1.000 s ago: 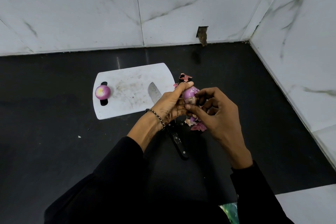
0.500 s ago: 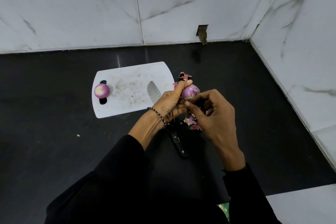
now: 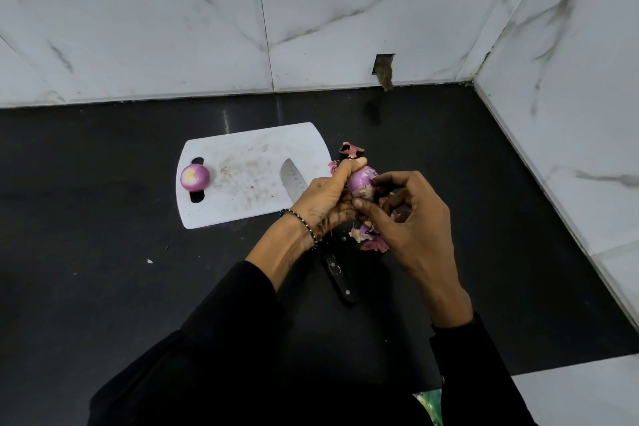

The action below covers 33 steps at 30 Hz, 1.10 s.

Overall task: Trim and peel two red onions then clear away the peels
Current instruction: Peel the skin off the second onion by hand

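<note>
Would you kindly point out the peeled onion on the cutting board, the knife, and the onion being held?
peeled onion [image 3: 194, 177], head view, on its rounded middle beside the pale cut patch.
knife [image 3: 293, 181], head view, on the bare steel blade.
held onion [image 3: 361, 180], head view, on its exposed purple side.

One peeled onion [image 3: 194, 177], pale cut end showing, rests on the board [image 3: 249, 149]; I see the second onion [image 3: 361, 181] (partly skinned) in my left hand [image 3: 325, 199], peels [image 3: 368, 239] underneath.

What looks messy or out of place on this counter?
Onion peels lie scattered on the black counter beside the cutting board, not on it, and the knife lies half off the board's edge.
</note>
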Tool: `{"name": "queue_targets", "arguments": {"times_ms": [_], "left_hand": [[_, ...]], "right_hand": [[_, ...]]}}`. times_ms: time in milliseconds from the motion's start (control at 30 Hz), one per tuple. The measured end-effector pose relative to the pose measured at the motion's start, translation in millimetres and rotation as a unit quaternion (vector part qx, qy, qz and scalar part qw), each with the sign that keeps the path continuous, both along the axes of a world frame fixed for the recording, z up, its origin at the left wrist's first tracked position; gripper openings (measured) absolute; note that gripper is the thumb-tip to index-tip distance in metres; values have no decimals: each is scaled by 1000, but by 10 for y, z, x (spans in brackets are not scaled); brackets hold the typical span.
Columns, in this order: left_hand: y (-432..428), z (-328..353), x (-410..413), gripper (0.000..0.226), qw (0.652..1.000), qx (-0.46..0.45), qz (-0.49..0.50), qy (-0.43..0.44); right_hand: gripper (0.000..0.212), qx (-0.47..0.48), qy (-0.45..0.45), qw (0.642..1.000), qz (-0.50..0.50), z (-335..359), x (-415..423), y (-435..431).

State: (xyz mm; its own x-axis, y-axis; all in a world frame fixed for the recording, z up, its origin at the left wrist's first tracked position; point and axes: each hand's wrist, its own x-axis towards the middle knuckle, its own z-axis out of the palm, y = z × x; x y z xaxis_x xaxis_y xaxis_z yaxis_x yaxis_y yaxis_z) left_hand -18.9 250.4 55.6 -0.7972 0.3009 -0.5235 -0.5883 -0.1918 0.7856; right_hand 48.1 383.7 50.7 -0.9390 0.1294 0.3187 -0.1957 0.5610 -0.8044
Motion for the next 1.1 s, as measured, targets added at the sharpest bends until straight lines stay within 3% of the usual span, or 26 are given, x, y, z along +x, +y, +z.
{"name": "queue_targets", "arguments": {"times_ms": [267,467,600,1100], "left_hand": [[-41,-11,37,39,1000,-16,18,-11],[-85,-8,24,40,999,11,29,-34],[-74,-25,37,42,999,10,29,-32],[-22,2,39,43,998,-53,24,7]], "right_hand": [[15,40,-21,999,16,-39,-30,-108],[29,-39,-22,999,-11,-26,10,-166],[38,-24,-6,1000,-5,20,13,-148],[19,-7,2,1000,-19,-79,8,-216]]}}
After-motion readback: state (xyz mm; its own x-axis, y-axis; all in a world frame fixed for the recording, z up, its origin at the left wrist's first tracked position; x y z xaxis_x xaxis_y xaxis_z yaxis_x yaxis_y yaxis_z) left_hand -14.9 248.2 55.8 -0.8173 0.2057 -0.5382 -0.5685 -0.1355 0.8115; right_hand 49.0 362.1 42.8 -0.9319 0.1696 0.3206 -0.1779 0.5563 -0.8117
